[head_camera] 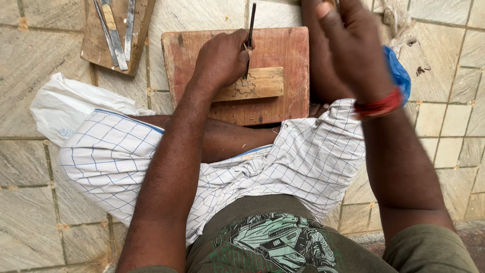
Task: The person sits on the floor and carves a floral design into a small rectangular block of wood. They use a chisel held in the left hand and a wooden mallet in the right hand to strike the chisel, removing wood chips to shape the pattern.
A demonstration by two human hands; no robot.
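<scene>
Soft, even daylight falls over the red wooden board (283, 50), with only faint shadow beneath its near edge. No glare. The raised right hand (353, 45), right of the board, shows slight blur; elsewhere focus is sharp.

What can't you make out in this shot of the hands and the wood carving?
- Head view: the right hand is raised and its fingertips are cut off by the top edge, so whatever it holds is unseen.
- The chisel tip is hidden behind the left hand, so contact with the small wooden block is unclear.
- The carved flower is too small for detail.
- The tools on the second board are cropped by the top edge.
</scene>
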